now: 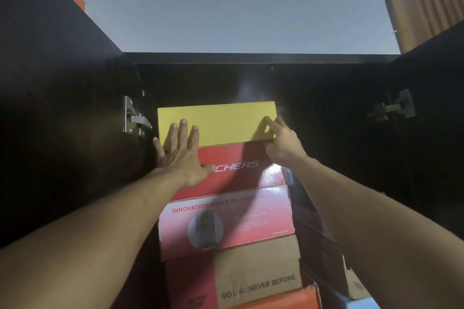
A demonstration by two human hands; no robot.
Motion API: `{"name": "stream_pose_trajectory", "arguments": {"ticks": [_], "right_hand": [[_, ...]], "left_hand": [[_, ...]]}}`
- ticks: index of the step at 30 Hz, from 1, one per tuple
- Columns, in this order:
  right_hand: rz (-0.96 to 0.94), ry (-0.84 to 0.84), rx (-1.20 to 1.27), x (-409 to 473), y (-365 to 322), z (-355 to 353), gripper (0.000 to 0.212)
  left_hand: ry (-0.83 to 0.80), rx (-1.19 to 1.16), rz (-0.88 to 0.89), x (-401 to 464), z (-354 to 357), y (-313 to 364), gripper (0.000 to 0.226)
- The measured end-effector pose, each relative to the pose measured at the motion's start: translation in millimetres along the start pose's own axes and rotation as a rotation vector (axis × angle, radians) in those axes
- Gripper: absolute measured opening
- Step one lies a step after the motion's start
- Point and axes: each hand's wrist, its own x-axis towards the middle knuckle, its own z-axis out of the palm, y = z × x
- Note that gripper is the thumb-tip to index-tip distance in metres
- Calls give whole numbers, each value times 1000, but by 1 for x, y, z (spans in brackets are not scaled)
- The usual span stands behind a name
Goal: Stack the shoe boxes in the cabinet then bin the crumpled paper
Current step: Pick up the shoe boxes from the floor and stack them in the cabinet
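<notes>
A yellow box (217, 121) is stacked in the dark cabinet (251, 58) on a red box (238, 170) marked "CHERS". It is pressed by the flat left hand (179, 150) and pinched at its right corner by the right hand (282, 142).

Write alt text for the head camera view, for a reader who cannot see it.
Two bare hands steady a yellow shoe box on top of a stack inside a dark cabinet: the left hand lies flat across it and the red box below, the right hand pinches its right corner. More boxes sit underneath.
</notes>
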Motion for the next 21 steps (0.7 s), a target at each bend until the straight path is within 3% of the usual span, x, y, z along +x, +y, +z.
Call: {"name": "stream_pose_trajectory", "arguments": {"ticks": [5,9,18,21], "right_hand": [[92,-195,-151,-7,0,2,83],[119,-338,-193,-14,-3,-2,89],[150,-461,-307,-21,-8,-9,90],[140,-453,-324,-29,-8,-13,77]], "left_hand": [[-122,-37,4,5,-4,-2,115],[-220,-56,-16,7,-8,-2,121],[-236,-31,-9,7,-5,-3,129],[-226,-37,4,8,-5,-3,130]]}}
